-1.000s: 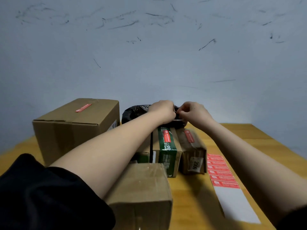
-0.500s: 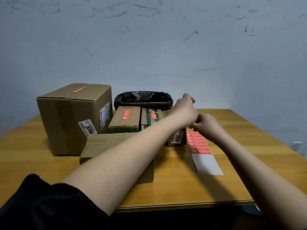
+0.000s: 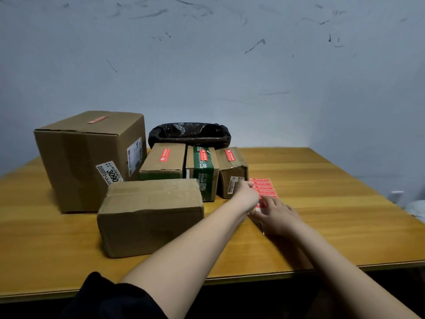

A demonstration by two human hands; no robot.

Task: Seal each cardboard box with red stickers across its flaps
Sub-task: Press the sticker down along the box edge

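A: Head view. Where does the sticker sheet lie?

B: Flat on the worktop, just right of the small sealed box. The left hand rests on its near left edge, fingers curled; whether they pinch a sticker cannot be told. The right hand lies on the sheet's near end, fingers straight and slightly spread, pressing it down.

A: Handling properties?

B: Judged thin, light and limp; the adhesive will likely cling to skin. Lift one sticker by a corner while the other hand pins the backing.

A: Which box remains?

B: The near box, left of both hands, shows no red sticker. The large box and the three small ones behind already carry one each.
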